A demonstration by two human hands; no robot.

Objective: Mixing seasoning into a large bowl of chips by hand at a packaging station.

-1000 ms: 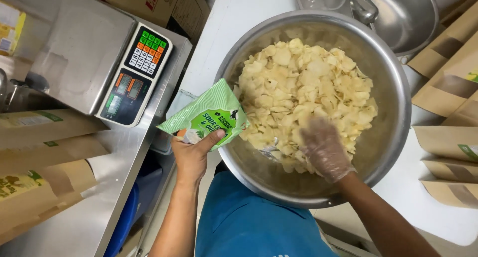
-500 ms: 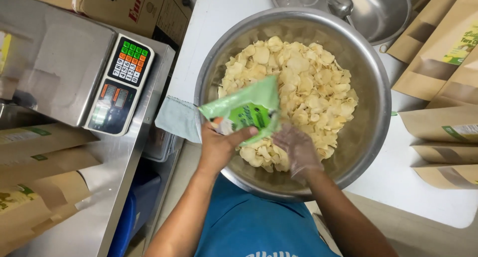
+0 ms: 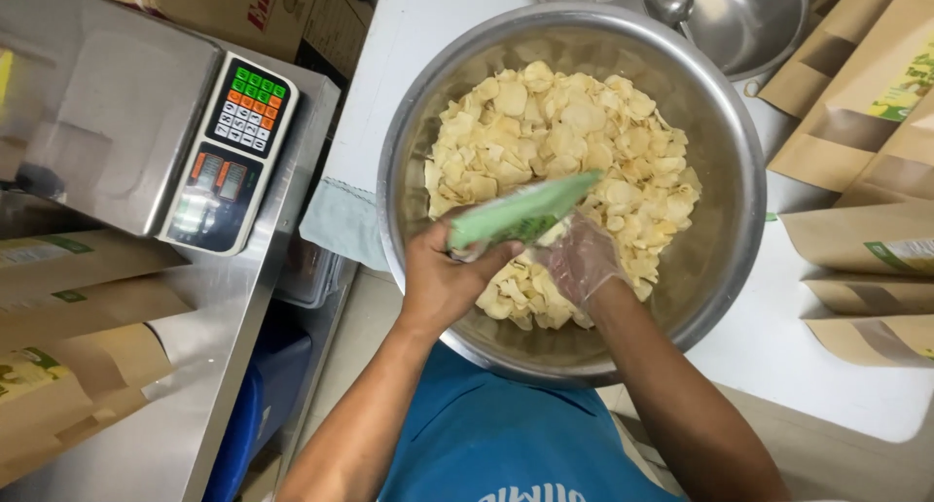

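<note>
A person in a blue shirt is holding a green pouch (image 3: 520,215) over a large steel bowl (image 3: 725,132) heaped with pale chips (image 3: 564,132), the bowl resting on a white counter (image 3: 428,35). The left hand (image 3: 443,283) is gripping the pouch at its lower end, fingers curled shut around the film, while the pouch is lying nearly flat above the near side of the heap. The right hand (image 3: 579,259), in a thin clear glove, is pressing down among the chips just beside the pouch's mouth; its fingers appear loosely cupped, though whether they are closing on any chips cannot be told from this angle. The pouch is looking light, soft and crinkly, likely to buckle unless held near an edge or the rim of its opening. The chips are seeming brittle and easily crushed, better scooped than squeezed. A digital scale (image 3: 229,152) is standing to the left, and brown paper bags (image 3: 866,239) are lying to the right.
</note>
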